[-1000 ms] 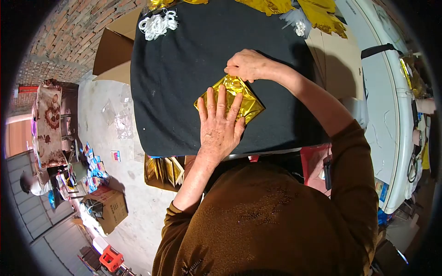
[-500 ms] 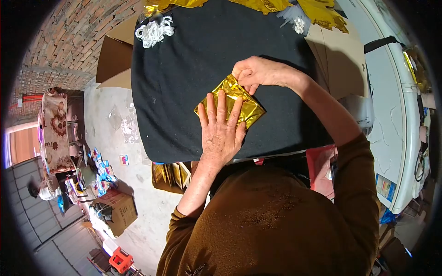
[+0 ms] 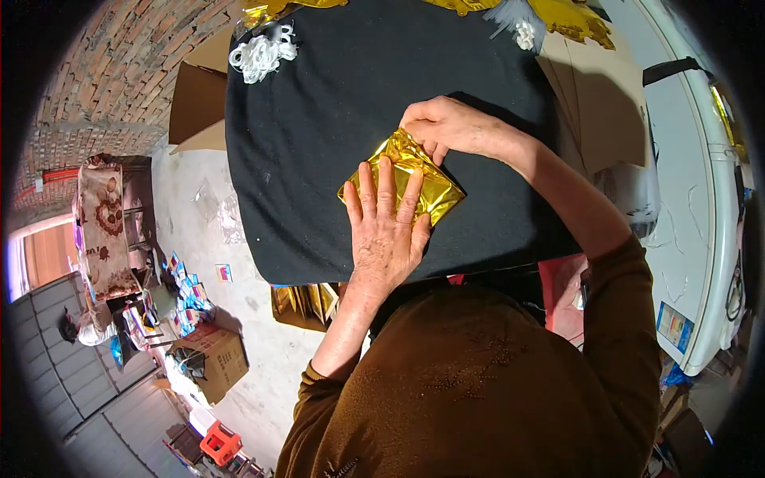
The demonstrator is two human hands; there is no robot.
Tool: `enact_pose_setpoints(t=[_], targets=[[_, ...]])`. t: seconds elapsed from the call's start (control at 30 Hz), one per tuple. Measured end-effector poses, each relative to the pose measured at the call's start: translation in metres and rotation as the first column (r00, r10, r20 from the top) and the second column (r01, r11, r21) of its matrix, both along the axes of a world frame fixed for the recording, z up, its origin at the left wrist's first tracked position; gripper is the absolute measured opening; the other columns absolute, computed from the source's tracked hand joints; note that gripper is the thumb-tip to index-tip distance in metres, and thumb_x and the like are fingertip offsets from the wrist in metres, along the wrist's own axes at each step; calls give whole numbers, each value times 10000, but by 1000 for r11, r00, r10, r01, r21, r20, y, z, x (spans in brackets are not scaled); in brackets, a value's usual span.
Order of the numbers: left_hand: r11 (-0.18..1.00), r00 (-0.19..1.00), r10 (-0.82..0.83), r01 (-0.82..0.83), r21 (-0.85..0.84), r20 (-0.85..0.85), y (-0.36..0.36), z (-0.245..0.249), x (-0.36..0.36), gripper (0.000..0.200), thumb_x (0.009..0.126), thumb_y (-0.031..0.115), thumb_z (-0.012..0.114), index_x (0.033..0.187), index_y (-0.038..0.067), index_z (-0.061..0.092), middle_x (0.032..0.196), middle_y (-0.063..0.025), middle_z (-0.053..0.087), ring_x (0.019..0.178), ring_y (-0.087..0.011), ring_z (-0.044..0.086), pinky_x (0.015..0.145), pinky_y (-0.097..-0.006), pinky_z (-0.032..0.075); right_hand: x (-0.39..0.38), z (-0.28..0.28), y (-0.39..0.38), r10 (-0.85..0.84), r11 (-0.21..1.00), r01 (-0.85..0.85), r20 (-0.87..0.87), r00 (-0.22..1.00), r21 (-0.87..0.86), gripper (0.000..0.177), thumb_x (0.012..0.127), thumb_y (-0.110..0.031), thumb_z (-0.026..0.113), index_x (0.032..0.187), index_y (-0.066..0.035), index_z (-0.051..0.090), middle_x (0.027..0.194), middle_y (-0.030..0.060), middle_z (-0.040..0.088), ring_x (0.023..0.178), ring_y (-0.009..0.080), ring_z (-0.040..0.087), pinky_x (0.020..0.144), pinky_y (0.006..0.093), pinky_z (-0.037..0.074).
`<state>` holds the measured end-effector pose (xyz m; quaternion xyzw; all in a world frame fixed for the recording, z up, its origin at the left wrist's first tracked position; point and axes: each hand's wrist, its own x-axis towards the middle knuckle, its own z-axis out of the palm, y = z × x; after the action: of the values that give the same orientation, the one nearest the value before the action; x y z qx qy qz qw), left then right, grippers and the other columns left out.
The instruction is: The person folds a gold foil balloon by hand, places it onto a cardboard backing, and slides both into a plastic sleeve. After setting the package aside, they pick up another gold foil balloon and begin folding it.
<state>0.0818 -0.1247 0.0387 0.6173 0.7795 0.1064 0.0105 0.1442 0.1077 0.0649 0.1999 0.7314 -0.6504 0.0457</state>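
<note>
A folded piece of shiny gold foil (image 3: 434, 191) lies on the black cloth of the table (image 3: 335, 88), its corners pointing roughly away, left and right. My left hand (image 3: 386, 227) rests flat on the foil with fingers spread, pressing its near side. At the far corner, my right hand (image 3: 446, 126) has its fingers bent and closed around the foil's edge. Those fingertips are partly hidden by the hand itself.
A bundle of white cord (image 3: 263, 57) sits at the table's far left. Gold foil sheets (image 3: 570, 22) lie along the far edge, beside a clear plastic strip bundle (image 3: 516, 24). Cardboard (image 3: 610, 111) is on the right. A box of gold packets (image 3: 303, 304) stands below the near edge.
The whole view has shifted slightly. Both hands keep nearly the same places on the foil; the right fingers curl a little more at the far corner.
</note>
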Motion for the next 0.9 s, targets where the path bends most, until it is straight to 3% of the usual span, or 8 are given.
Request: enact_pose_setpoints(t=[0.13, 0.23, 0.43, 0.53, 0.57, 0.73, 0.83, 0.9], targets=[[1000, 1000, 2, -2, -5, 2, 0, 0, 0, 591, 1021, 376, 513, 1571, 173, 444, 1673, -236, 231, 1558, -469, 152, 1239, -641, 111, -6, 2, -1, 95, 964, -102, 39, 995, 246, 265, 1032, -188, 571, 1060, 55, 672, 852, 105, 715, 720, 154, 698, 640, 301, 585], [1000, 1000, 3, -3, -5, 4, 0, -1, 0, 595, 1018, 375, 521, 1571, 171, 443, 1673, -236, 230, 1558, -470, 153, 1240, -642, 111, -8, -5, -1, 62, 982, -54, -38, 997, 183, 294, 1041, -223, 562, 1005, 45, 677, 777, 84, 697, 667, 150, 692, 590, 297, 578], [1000, 1000, 3, -3, 9, 12, -1, -2, 0, 606, 1012, 375, 532, 1576, 176, 433, 1669, -238, 234, 1557, -470, 155, 1244, -641, 104, -18, 8, -2, 5, 980, -39, 168, 986, 197, 402, 1047, -316, 533, 1032, 49, 704, 804, 133, 717, 616, 198, 723, 536, 345, 573], [1000, 1000, 6, -6, 0, 10, -1, -1, -1, 611, 1009, 375, 536, 1578, 178, 430, 1670, -238, 232, 1556, -470, 157, 1247, -637, 101, -22, 21, -16, 20, 937, -86, 196, 980, 340, 422, 1006, -376, 604, 969, 38, 673, 829, 153, 701, 744, 248, 734, 603, 336, 579], [1000, 1000, 6, -6, -1, 12, -1, -1, 0, 613, 1008, 374, 538, 1579, 179, 430, 1671, -238, 231, 1556, -470, 158, 1247, -636, 99, -16, 7, -22, 36, 770, -52, 39, 999, 636, 400, 968, -359, 649, 984, 41, 665, 847, 187, 707, 792, 304, 731, 682, 392, 569], [1000, 1000, -1, 1, 22, -5, -2, -3, -1, 658, 988, 389, 583, 1589, 195, 401, 1658, -235, 228, 1529, -495, 186, 1226, -662, 135, -15, -3, -19, 72, 823, -25, -60, 996, 567, 362, 953, -331, 670, 1021, 24, 669, 874, 186, 715, 811, 323, 722, 719, 428, 554], [999, 1000, 0, 0, 38, -5, -2, -3, -1, 651, 988, 389, 580, 1584, 193, 409, 1653, -235, 238, 1523, -494, 197, 1227, -660, 141, -17, 14, -21, -13, 940, -24, 106, 994, 340, 368, 941, -334, 691, 1009, 27, 664, 904, 193, 717, 812, 334, 721, 725, 427, 551], [998, 1000, -1, 1, 58, -2, -3, -3, -1, 649, 988, 390, 578, 1583, 193, 412, 1652, -235, 243, 1522, -492, 201, 1228, -659, 142, -15, 13, -24, 7, 887, -34, 59, 998, 460, 360, 933, -319, 709, 1016, 26, 646, 931, 206, 710, 804, 348, 701, 735, 429, 545]])
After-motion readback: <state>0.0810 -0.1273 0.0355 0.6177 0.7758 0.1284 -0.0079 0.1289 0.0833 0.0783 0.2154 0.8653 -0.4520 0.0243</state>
